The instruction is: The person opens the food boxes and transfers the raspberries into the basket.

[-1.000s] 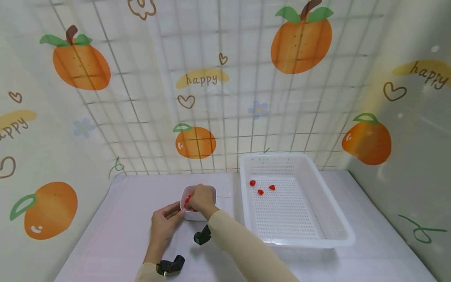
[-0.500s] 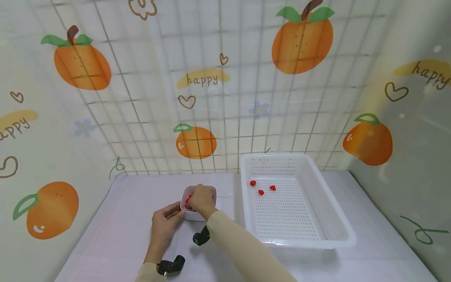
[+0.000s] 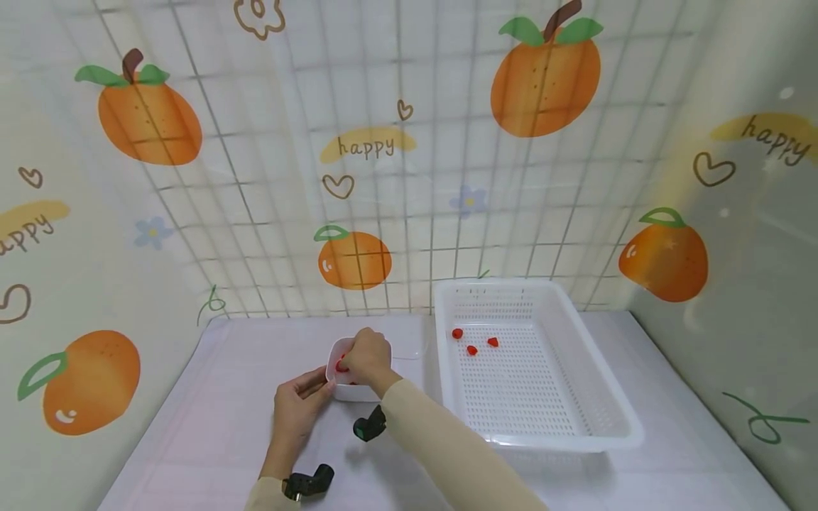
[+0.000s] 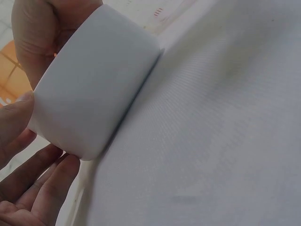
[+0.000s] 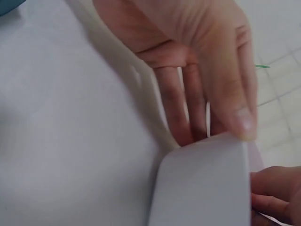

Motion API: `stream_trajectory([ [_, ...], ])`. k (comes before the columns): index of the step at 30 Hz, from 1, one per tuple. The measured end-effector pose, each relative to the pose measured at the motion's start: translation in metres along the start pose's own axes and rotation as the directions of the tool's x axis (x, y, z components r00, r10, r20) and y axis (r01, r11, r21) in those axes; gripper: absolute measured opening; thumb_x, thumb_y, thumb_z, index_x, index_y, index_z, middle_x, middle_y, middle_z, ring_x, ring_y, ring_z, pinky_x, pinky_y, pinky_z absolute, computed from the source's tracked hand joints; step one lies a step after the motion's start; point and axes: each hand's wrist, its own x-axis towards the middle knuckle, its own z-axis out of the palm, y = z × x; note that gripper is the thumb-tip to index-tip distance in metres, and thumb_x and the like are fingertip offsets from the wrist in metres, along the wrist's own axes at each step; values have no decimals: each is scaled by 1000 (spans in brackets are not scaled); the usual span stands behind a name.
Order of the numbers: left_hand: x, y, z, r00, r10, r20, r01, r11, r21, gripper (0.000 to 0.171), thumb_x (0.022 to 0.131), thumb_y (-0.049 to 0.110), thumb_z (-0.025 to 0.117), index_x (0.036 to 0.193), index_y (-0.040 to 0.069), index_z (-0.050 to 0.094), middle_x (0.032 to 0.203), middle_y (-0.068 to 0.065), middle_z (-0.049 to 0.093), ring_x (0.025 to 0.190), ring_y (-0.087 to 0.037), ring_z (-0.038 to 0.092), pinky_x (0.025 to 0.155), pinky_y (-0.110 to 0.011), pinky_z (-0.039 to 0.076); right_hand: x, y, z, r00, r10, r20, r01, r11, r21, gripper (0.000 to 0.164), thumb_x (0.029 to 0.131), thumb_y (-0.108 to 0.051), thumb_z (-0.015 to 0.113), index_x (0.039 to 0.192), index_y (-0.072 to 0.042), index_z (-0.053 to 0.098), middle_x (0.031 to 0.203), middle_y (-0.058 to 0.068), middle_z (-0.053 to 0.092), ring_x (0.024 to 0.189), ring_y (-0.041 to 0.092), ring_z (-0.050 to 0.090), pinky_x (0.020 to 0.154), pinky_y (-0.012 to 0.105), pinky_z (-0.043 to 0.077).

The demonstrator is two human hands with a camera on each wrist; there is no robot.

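Observation:
A small white square box stands on the table, with several red berry-like pieces inside. My left hand holds its left front corner; in the left wrist view the thumb lies near the rim and the other fingers touch the corner lower down. My right hand reaches over the box, fingertips inside beside a red piece. In the right wrist view its thumb points down at the box rim, and other fingers pass behind the wall. I cannot tell whether the right fingertips hold a piece.
A large white perforated basket stands right of the box, with a few red pieces on its floor. A clear flat lid-like sheet lies between them. A printed curtain closes off the back.
My right hand has risen slightly over the box, its fingertips still inside. The left hand has stayed at the corner. The pieces in the basket have not moved.

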Motion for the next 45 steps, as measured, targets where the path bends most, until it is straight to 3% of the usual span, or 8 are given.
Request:
stream_trajectory([
  [6,-1,0,-2,1000,-13,8,13,1000,22,40,91,7,83,129,-1,73,128,-20,72,115,-31,72,91,-23,58,0,-3,-17,1000,7,-4,-7,996,94,14,78,-15,90,81,-4,82,78,6,75,78,24,66,72,36,60],
  [15,-2,3,0,999,-54,-2,54,997,52,40,91,14,85,129,5,75,129,-15,73,115,-28,72,94,-27,57,6,-5,-50,1000,-11,-18,13,989,147,14,83,-18,88,75,-9,81,64,-1,68,68,18,62,56,27,52],
  [26,-2,2,0,998,-64,14,63,996,58,41,91,13,84,130,6,74,129,-13,73,116,-27,72,96,-27,56,16,18,-105,997,-30,-75,45,977,211,11,86,-15,85,81,-6,81,66,1,71,64,16,67,58,27,53],
  [35,-3,4,-1,999,-54,8,54,997,61,40,92,12,83,130,5,74,129,-13,73,115,-27,72,95,-25,56,22,42,-141,994,23,-108,7,965,263,10,86,-13,85,88,-4,82,74,5,76,69,17,73,65,27,58],
  [45,-3,6,0,998,-66,-6,66,995,77,41,91,13,84,131,5,74,129,-13,73,117,-28,71,96,-26,55,21,70,-173,989,87,-117,-49,953,298,14,90,-16,82,95,-3,81,84,9,78,81,24,76,86,44,60],
])
